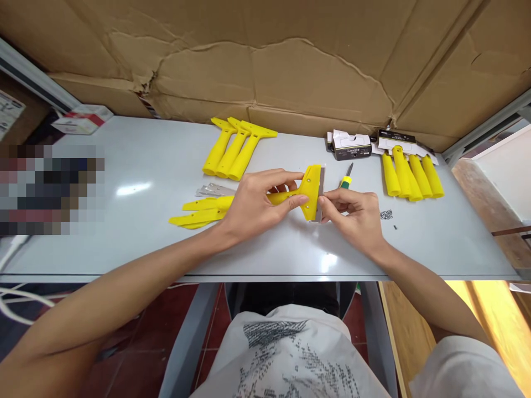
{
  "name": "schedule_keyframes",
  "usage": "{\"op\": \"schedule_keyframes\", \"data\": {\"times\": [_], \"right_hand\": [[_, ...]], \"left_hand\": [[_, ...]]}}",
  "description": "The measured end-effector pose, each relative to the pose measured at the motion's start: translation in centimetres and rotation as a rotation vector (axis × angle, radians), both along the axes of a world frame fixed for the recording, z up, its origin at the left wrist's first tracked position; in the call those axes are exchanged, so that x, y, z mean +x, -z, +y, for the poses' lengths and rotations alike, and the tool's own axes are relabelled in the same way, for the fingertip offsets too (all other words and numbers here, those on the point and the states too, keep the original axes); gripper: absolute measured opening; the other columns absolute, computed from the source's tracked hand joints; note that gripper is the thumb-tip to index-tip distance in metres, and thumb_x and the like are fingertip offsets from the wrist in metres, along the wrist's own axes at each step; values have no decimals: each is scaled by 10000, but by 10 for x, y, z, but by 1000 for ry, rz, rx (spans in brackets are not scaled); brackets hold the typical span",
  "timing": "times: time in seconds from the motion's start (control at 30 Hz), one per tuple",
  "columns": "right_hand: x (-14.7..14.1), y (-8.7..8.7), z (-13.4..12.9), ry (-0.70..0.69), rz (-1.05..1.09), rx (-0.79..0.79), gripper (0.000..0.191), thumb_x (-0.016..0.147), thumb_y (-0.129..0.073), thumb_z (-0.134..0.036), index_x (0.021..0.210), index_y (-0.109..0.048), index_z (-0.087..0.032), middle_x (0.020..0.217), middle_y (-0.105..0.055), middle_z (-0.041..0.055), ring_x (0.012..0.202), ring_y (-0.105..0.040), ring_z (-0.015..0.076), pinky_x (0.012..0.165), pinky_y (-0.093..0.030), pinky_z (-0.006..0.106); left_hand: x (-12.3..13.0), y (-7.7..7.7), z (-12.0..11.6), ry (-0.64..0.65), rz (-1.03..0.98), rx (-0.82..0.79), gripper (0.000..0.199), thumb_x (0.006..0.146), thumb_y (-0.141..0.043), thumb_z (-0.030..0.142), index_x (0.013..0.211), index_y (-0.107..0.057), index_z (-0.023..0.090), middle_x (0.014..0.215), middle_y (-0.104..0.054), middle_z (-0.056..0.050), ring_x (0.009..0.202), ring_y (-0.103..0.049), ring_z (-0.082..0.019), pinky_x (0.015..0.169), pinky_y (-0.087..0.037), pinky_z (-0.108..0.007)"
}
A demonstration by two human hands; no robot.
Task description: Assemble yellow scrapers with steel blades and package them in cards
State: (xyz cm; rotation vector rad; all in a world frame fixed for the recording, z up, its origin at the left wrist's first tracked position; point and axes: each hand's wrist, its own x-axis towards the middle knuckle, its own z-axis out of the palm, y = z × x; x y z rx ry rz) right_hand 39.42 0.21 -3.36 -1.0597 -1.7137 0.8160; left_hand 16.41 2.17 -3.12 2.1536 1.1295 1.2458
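Above the table's middle, my left hand (258, 202) is closed round a yellow scraper (310, 190), its thumb on the flared head. A metal blade (321, 185) lies along the head's right edge. Pinching that blade near its lower end, my right hand (357, 216) has thumb and fingers closed on it; the fingertips behind it are partly hidden. Just beyond the right hand is a screwdriver (345, 181) with a yellow and green handle. More yellow scraper parts (203, 213) lie left of my left hand, beside some metal blades (215, 190).
Three yellow scraper bodies (240, 149) lie at the back. Several yellow handles (410, 179) lie at the right beside black-and-white boxes (352, 146). Tiny dark pieces (386, 214) are near my right wrist. Cardboard (265, 72) walls the table's (145, 166) back; a red-and-white box (83, 119) is far left.
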Motion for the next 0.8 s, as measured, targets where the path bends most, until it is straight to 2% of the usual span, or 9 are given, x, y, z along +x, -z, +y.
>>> {"op": "schedule_keyframes", "data": {"times": [0.17,0.33,0.5,0.67,0.8], "right_hand": [[-2,1,0,5,11,49,181,969,-751,-261,823,-815,-174,667,-759,-12,548,-720,119,564,-606,211],[-1,2,3,-35,27,68,227,1028,-723,-323,925,-857,-170,723,-775,-3,585,-733,111,589,-633,202],[2,0,4,-94,-20,96,213,1037,-681,-236,1075,-889,-204,948,-849,12,654,-754,101,635,-670,204],[1,-1,6,-98,-18,141,208,1013,-703,-201,1065,-904,-217,838,-828,-4,645,-758,100,598,-650,176],[2,-2,5,-70,-39,129,197,1002,-714,-200,1044,-906,-211,858,-839,6,630,-768,113,613,-654,206]], "left_hand": [[2,-2,-3,-46,12,-107,348,913,-851,451,1182,-821,233,1027,-824,-32,878,-748,-172,796,-638,-262],[2,-2,-2,-32,6,-140,390,905,-850,492,1185,-803,225,1022,-821,-33,882,-750,-179,801,-641,-269],[1,-7,-1,-61,-6,-159,392,891,-848,532,1149,-801,239,957,-802,-17,855,-737,-180,786,-624,-279],[2,-9,0,-47,-25,-166,329,889,-841,506,1076,-793,239,912,-780,-2,821,-710,-166,764,-600,-274],[2,-10,-1,-22,-39,-184,296,885,-838,456,1066,-785,228,913,-773,-3,830,-699,-162,778,-593,-273]]}}
